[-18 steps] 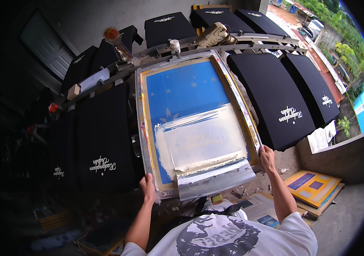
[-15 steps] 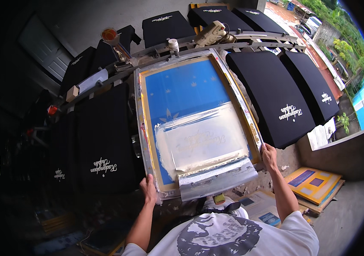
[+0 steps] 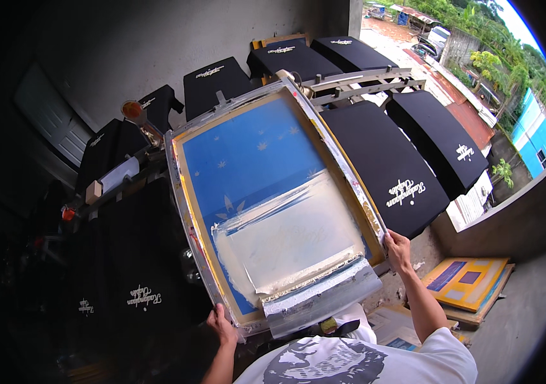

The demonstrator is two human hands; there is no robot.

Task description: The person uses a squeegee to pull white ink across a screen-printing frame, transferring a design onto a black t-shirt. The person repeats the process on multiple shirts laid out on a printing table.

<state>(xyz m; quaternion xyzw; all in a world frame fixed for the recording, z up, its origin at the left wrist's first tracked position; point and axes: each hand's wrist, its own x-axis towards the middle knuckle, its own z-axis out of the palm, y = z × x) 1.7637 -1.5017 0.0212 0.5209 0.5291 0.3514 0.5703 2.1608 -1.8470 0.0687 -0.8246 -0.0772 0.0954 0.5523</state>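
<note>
A screen-printing frame (image 3: 343,169) with blue mesh (image 3: 241,153) printed with pale leaf shapes is held tilted in both my hands. My left hand (image 3: 223,326) grips its lower left corner; my right hand (image 3: 398,249) is closed around the right rail near the bottom. Thick white ink (image 3: 285,243) covers the mesh's lower half, partly veiling some lettering. A wide metal squeegee or scoop (image 3: 324,301) lies across the bottom end, its edge coated in ink. Black garments on boards flank the frame, at left (image 3: 138,256) and right (image 3: 381,160), bearing white script prints.
More black garments (image 3: 215,83) sit on boards along the back wall. Metal rails (image 3: 369,81) run behind the frame, with an orange round object (image 3: 132,112) at back left. Stacked screens (image 3: 465,281) lie low at right by a half wall (image 3: 503,224) that opens onto greenery.
The frame has swung anticlockwise in the picture and now hides the white jar on the rail. The surroundings have also shifted as the view turned. Both hands still grip the frame.
</note>
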